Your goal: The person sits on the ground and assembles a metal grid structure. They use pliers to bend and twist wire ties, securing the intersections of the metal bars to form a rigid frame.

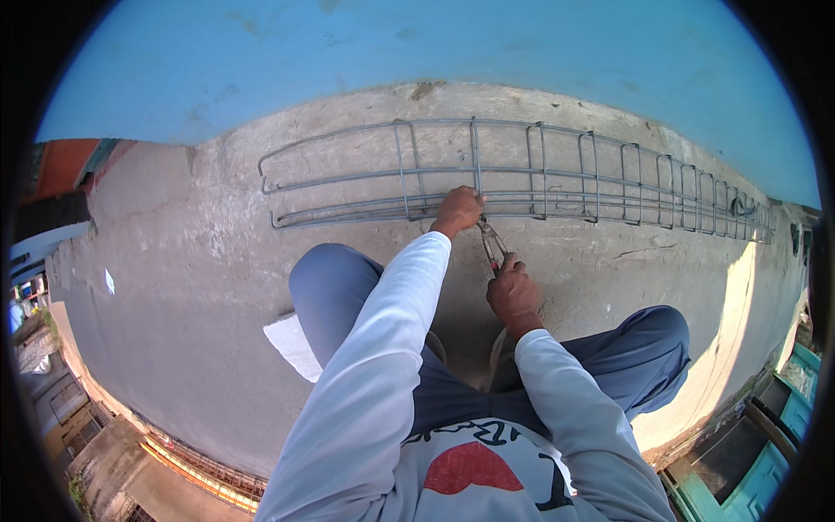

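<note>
A long cage of steel reinforcing bars (504, 170), joined by square wire stirrups, lies on the concrete in front of me. My left hand (459, 211) is closed at the cage's near bars, beside one stirrup; its fingertips hide what they grip. In my right hand (514, 296) are the handles of a pair of pincers (490, 242), my fingers wrapped round them. The pincers' jaws point up at the near bars, just beside my left fingertips. Whether the jaws bite on a wire is too small to tell.
A blue wall (417, 52) rises behind the cage. Left of my knee lies a whitish slab (294, 346) on the concrete floor (200, 331). The cage runs far to the right, where a small coil of wire (741, 207) hangs on it. Teal boards (752, 487) are at lower right.
</note>
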`<state>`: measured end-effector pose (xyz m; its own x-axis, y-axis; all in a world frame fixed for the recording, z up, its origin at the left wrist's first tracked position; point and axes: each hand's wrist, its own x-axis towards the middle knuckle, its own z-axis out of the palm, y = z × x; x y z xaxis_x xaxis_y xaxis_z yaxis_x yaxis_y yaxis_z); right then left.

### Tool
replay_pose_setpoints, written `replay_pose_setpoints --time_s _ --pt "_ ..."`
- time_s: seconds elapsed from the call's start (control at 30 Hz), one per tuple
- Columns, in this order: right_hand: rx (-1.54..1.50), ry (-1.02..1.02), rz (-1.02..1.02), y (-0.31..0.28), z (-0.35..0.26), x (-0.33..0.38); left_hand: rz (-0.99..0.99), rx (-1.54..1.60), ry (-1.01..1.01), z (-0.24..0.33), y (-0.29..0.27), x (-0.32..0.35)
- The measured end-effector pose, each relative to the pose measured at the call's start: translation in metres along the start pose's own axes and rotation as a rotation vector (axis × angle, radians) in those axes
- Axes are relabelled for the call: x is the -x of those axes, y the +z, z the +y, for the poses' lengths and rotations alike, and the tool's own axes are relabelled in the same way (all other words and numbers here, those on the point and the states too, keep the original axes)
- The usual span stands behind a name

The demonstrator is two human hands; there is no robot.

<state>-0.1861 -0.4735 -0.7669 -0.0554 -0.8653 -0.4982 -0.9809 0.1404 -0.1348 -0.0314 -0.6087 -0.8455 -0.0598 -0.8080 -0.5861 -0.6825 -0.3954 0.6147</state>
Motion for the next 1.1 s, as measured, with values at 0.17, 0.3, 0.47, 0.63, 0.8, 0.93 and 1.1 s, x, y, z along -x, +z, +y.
replay_pose_setpoints --time_s 0.17,0.3,0.47,0.63,0.8,0.93,1.1 --pt "-0.387 0.074 -0.16 0.011 -0.008 0.005 0.099 -0.018 0.012 0.0 0.004 0.0" --pt "-0.662 0.16 -0.174 0.025 0.002 -0.004 0.061 -0.02 0.0 0.012 0.005 0.004" --pt "-1.01 0.143 -0.255 0.049 0.003 -0.007 0.126 -0.013 0.019 -0.003 0.004 -0.002" --pt "-1.144 0.15 -0.242 0.056 0.014 -0.009 0.148 0.048 0.041 0.0 0.004 0.0" --pt "-1.224 0.261 -0.374 0.038 0.021 -0.012 0.512 0.263 -0.077 0.011 0.007 0.025" --pt "-1.282 0.234 -0.492 0.018 0.006 -0.004 0.45 0.836 -0.489 -0.01 0.062 0.038" --pt "-1.32 0.258 -0.591 0.008 0.015 -0.012 -0.236 1.598 -0.328 -0.015 0.096 0.044"
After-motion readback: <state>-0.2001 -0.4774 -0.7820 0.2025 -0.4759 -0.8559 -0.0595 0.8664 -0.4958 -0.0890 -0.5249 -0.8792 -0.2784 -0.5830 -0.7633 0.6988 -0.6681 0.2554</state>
